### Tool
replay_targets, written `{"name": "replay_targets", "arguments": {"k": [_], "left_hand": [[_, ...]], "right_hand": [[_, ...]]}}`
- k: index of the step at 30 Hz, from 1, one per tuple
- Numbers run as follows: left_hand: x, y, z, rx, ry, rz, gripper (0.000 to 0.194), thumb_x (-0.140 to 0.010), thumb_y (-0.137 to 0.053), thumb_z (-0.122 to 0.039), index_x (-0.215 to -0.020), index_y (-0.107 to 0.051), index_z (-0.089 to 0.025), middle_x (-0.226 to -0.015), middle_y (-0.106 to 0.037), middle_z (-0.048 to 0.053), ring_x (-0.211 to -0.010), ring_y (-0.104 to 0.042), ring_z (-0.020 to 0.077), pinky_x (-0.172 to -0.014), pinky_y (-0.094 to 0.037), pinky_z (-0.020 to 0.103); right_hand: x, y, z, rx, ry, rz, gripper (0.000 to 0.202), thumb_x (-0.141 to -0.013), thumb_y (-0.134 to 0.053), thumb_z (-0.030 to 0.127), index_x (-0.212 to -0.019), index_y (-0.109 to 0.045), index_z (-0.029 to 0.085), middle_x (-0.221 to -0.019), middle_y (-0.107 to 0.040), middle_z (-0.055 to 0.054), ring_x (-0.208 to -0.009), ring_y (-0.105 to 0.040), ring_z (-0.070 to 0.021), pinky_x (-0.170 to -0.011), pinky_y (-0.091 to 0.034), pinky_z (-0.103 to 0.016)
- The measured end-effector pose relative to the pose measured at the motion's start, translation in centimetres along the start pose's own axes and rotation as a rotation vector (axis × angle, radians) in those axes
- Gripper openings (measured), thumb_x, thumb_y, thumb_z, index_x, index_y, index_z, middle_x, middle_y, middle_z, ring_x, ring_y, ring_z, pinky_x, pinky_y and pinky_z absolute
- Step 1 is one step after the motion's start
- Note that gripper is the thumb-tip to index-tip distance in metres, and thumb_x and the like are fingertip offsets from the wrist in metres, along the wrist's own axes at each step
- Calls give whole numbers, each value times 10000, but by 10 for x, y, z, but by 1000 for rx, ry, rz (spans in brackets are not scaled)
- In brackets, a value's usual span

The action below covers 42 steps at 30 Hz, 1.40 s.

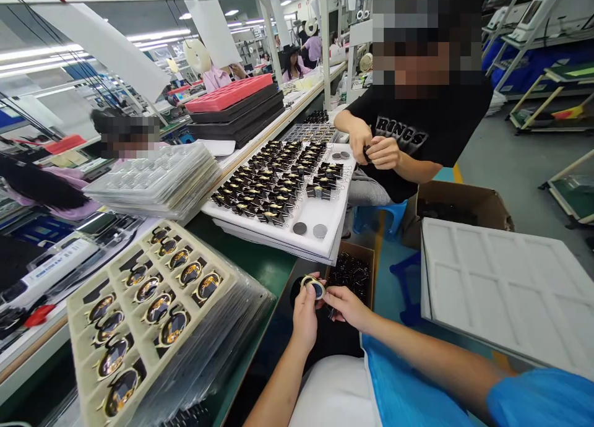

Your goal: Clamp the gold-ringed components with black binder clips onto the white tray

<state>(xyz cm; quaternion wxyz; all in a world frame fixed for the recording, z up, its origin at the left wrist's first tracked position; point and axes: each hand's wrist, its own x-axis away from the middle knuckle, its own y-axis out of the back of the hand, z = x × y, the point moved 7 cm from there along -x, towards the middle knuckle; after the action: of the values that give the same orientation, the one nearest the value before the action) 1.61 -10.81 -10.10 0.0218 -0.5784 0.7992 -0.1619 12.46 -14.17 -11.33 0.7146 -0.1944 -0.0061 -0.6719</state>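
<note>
Small oval part (314, 285) held up over the lap, just off the near edge of the green bench (260, 269), between both of the person's hands. It shows a gold-coloured rim and a dark glossy middle, the same look as the parts (160, 308) sitting in the pockets of the beige tray (83, 303) at the left. Judged light and rigid: it sits on fingertips alone with no sign of strain. The polished face would likely mark or smear, and the smooth rim could slip, so the edge is the sensible place to take it, thumb on one side and fingers opposite, keeping off the dark centre. Left hand (305, 319) is partly curled, thumb and fingers closed on the part's left and lower edge, carrying it from beneath. Right hand (343, 304) is half closed, its fingertips pinching the right edge; whether it also holds something small against the part cannot be told, as the fingers hide it. Just behind the hands, a brown box (351, 272) of small black clips. Across the bench a co-worker's hands (374, 150) work a dark piece beside a white foam tray (320, 219) loaded with clipped parts.
</note>
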Motion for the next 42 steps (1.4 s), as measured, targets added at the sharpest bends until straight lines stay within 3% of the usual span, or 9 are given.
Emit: {"name": "replay_targets", "arguments": {"k": [5, 10, 14, 18, 21, 24, 29, 37, 42], "left_hand": [[-3, -8, -1, -5, 31, -25, 624, -907, -577, -686, -1262, -691, -186, -1229, -706, 140, -1070, -660, 255, -733, -497, 273], [-6, -6, -15, 69, -86, -124, 558, -904, -613, -654, -1198, -715, -192, -1200, -714, 115, -1135, -638, 238, -939, -495, 316], [-1, 7, -53, 19, -231, -222, 524, -909, -618, -635, -1116, -742, -170, -1186, -713, 119, -1133, -643, 246, -1015, -475, 352], [-8, -8, -118, -190, -321, -106, 502, -941, -583, -611, -1059, -760, -156, -1085, -722, 111, -952, -671, 230, -901, -525, 350], [-29, -38, -164, -367, -372, 29, 501, -965, -542, -604, -971, -757, -152, -884, -698, 68, -784, -635, 192, -738, -510, 306], [-59, -70, -189, -546, -391, 149, 526, -961, -518, -620, -790, -695, -155, -720, -619, 30, -698, -589, 172, -646, -449, 276], [-104, -93, -193, -656, -305, 237, 512, -943, -513, -609, -701, -616, -171, -641, -554, -9, -642, -523, 145, -610, -395, 257], [-125, -87, -192, -882, -338, 87, 311, -898, -651, -496, -886, -731, -196, -745, -705, 16, -669, -630, 159, -664, -459, 263], [-113, -95, -184, -1265, -372, -14, 162, -882, -670, -295, -1032, -707, -246, -810, -750, 22, -774, -703, 207, -731, -478, 293]], "right_hand": [[1, 6, 4, 23, -22, -43, 595, -725, -740, 747, -773, -748, 154, -726, -693, -38, -543, -458, -109, -474, -313, -228], [3, 21, 7, 174, 60, -11, 548, -804, -677, 700, -741, -780, 166, -680, -700, -49, -555, -503, -146, -533, -353, -271], [-2, 73, 13, 512, 75, -153, 523, -814, -649, 686, -727, -773, 185, -741, -729, -80, -724, -636, -245, -701, -479, -351], [2, 116, 61, 852, 127, -378, 475, -618, -864, 531, -924, -762, 182, -1131, -740, -164, -1052, -663, -374, -889, -520, -448], [15, 91, 136, 827, 471, -334, 268, -859, -695, 481, -865, -694, 213, -1134, -728, -144, -958, -699, -289, -842, -561, -419], [28, 48, 214, 823, 913, -288, 209, -876, -720, 402, -908, -615, 224, -1375, -615, -146, -1139, -657, -291, -980, -536, -452], [-15, 20, 256, 919, 1195, -101, 121, -864, -658, 212, -847, -541, 239, -1213, -702, -113, -1119, -669, -274, -969, -551, -471], [-73, 90, 224, 308, 910, -324, 374, -725, -825, 408, -872, -520, 250, -1078, -731, -99, -1043, -708, -281, -967, -570, -466], [-81, 93, 221, 260, 749, -336, 508, -608, -922, 478, -872, -558, 241, -993, -729, -69, -1008, -706, -273, -1022, -549, -482]]}}
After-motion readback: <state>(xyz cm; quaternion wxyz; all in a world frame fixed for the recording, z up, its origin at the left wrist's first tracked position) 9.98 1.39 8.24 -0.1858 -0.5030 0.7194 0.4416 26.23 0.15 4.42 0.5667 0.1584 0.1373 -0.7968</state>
